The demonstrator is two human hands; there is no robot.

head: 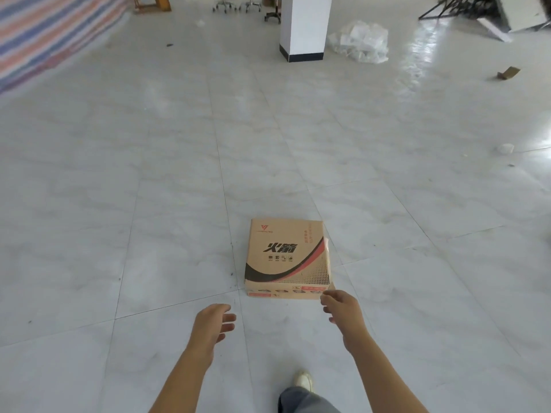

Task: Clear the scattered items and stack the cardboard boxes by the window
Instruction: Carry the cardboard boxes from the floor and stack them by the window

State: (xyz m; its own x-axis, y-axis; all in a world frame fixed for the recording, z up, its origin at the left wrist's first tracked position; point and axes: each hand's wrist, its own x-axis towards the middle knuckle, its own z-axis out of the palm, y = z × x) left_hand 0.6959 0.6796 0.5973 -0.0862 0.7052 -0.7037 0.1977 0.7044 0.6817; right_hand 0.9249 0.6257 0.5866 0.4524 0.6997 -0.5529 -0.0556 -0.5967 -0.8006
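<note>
A flat brown cardboard box [287, 257] with black and red print lies on the white tiled floor in front of me. My left hand [213, 324] hovers near the floor, a little short of the box's near left corner, fingers relaxed and holding nothing. My right hand [341, 307] is just at the box's near right corner, fingers loosely curled; I cannot tell whether it touches the box. A small piece of cardboard [508, 73] lies far off at the right.
A white pillar [304, 28] stands at the back, with a heap of clear plastic wrap [362, 41] beside it. A striped tarp [44, 34] covers the back left. Stools [235, 4] and metal frames [465, 7] stand along the far side. A white scrap [506, 148] lies right.
</note>
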